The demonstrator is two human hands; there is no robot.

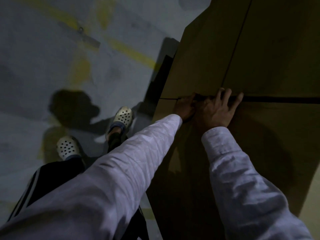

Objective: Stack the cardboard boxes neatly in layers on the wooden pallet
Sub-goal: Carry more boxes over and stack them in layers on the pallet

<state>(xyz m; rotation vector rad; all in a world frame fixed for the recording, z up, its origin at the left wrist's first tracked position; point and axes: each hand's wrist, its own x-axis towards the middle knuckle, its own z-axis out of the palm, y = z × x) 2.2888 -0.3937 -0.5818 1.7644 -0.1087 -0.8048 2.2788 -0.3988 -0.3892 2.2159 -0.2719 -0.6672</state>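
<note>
A large cardboard box (pixel 263 135) fills the lower right of the dim view. Beyond it, across a dark gap, lie two more cardboard boxes (pixel 199 66) (pixel 280 45), side by side with a thin seam between them. My left hand (pixel 184 109) reaches to the near box's far edge, its fingers curled down into the gap. My right hand (pixel 219 110) lies on the same box beside it, fingers hooked over that edge. A dark shape (pixel 163 75) shows under the boxes' left side; I cannot tell whether it is the pallet.
To the left lies grey concrete floor (pixel 43 58) with worn yellow painted lines (pixel 131 51). My two feet in white perforated clogs (pixel 66 148) (pixel 123 116) stand close to the boxes' left side. My shadow falls on the floor.
</note>
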